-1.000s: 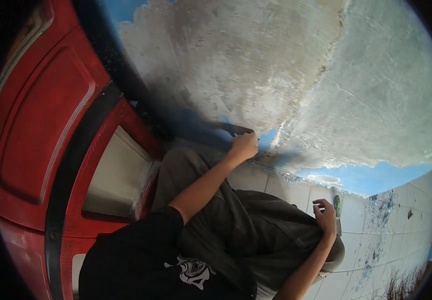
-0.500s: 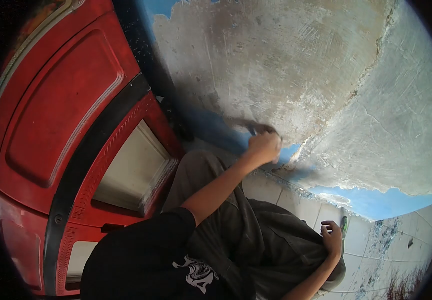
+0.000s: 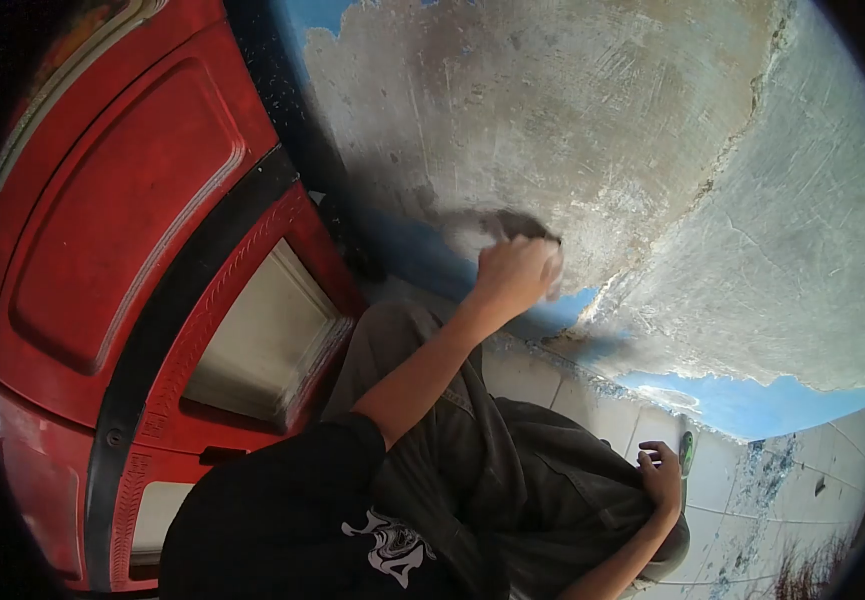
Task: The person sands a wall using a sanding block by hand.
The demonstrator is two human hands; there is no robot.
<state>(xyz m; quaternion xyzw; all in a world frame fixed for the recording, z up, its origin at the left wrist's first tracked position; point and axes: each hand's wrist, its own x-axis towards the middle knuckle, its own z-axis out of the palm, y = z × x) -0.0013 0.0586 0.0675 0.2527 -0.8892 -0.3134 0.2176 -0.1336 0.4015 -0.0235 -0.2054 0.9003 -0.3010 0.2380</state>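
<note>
My left hand [image 3: 517, 275] is closed round a dark scraper [image 3: 524, 226], mostly covered by my fingers and a little blurred. Its dark upper part lies close against the wall [image 3: 572, 120], just above a remaining strip of blue paint [image 3: 557, 313]. Most of that wall is bare, scratched grey plaster. Over my bent right knee hangs my right hand [image 3: 662, 480], its fingers loosely bent and apart, with nothing in them.
A red cabinet-like panel [image 3: 142, 200] with a black band and pale inset stands close on the left. Blue paint flakes [image 3: 752, 500] litter the white tiled floor [image 3: 717, 490]. A green-edged shoe tip [image 3: 687, 452] shows beyond my knee. Dry bristles [image 3: 814, 570] lie at lower right.
My left hand and the scraper have moved slightly up and left along the wall. My right hand stays over the knee.
</note>
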